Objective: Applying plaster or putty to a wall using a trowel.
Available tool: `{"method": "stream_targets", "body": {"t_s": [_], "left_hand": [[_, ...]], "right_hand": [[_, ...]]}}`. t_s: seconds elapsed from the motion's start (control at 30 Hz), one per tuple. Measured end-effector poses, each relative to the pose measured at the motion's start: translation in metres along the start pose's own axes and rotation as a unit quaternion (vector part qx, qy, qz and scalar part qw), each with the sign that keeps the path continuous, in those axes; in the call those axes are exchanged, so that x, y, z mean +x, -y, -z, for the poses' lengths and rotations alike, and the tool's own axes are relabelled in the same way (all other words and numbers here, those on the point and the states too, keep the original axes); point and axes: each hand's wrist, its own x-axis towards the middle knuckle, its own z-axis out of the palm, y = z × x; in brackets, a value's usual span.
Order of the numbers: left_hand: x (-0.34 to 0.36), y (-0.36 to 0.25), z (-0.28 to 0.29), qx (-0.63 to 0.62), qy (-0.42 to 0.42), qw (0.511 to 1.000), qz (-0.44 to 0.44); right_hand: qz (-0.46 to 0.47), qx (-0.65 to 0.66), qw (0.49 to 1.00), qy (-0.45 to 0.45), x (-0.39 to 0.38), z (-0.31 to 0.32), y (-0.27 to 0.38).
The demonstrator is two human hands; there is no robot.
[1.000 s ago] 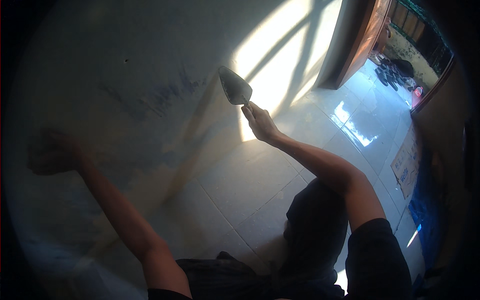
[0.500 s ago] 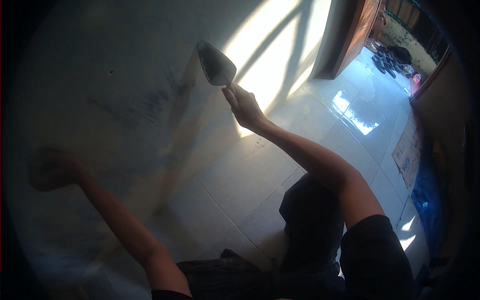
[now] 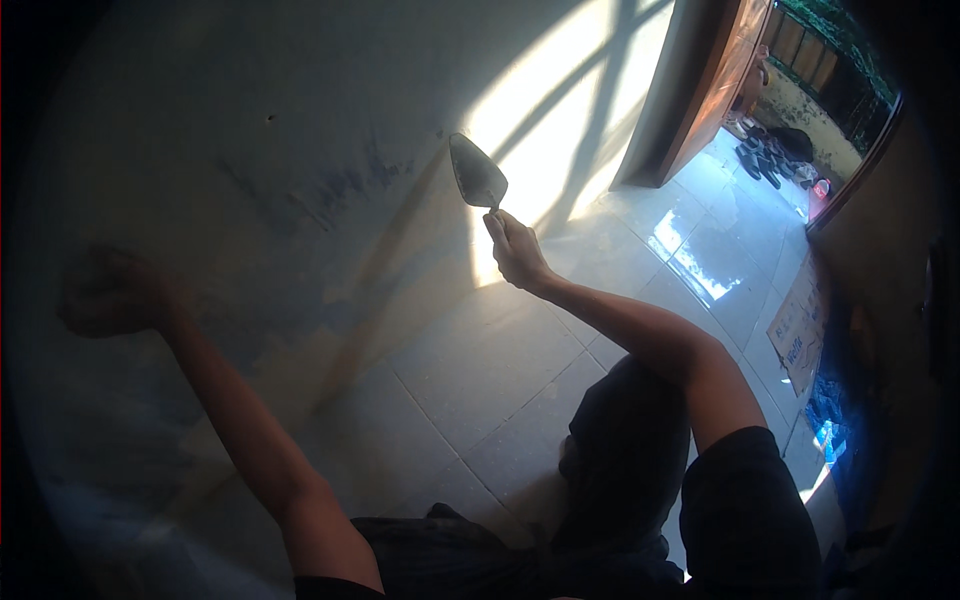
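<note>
My right hand [image 3: 518,252] grips the handle of a pointed trowel [image 3: 477,172]. Its grey blade points upward in front of the pale wall [image 3: 330,70], beside a sunlit patch; whether it touches the wall I cannot tell. At the far left, my left hand [image 3: 115,292] is close to or against the shaded wall. Its fingers look curled in, though blur and shadow hide whatever may be inside them. Dark scuffs [image 3: 325,195] mark the wall between both hands, with a small dark hole [image 3: 270,118] above them.
Pale floor tiles [image 3: 480,390] meet the wall below the trowel. A wooden door frame [image 3: 690,110] stands at the upper right, with several shoes [image 3: 762,160] beyond it. Flattened cardboard [image 3: 798,325] and blue sheeting [image 3: 835,430] lie along the right side. My bent knee [image 3: 630,430] is near.
The view has shifted slightly. My right hand and the trowel have moved down and right in the picture. My left hand has moved upward along the wall, still blurred.
</note>
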Motion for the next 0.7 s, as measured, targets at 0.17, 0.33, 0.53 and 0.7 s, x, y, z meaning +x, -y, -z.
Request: {"method": "stream_targets", "body": {"t_s": [0.17, 0.33, 0.53, 0.7], "left_hand": [[0.002, -0.002, 0.001, -0.009, 0.009, 0.999, 0.03], [-0.002, 0.007, -0.005, 0.001, -0.009, 1.0, 0.01], [-0.003, 0.0, -0.001, -0.021, 0.017, 0.998, 0.052], [-0.006, -0.002, -0.004, -0.031, 0.009, 0.998, 0.05]], "right_hand": [[0.004, 0.005, 1.0, 0.005, -0.004, -0.008, 0.006], [0.01, -0.01, 1.0, 0.01, -0.006, -0.013, 0.012], [-0.112, 0.085, 0.988, 0.067, -0.008, -0.01, 0.041], [0.008, 0.04, 0.999, 0.016, 0.012, -0.013, 0.008]]}}
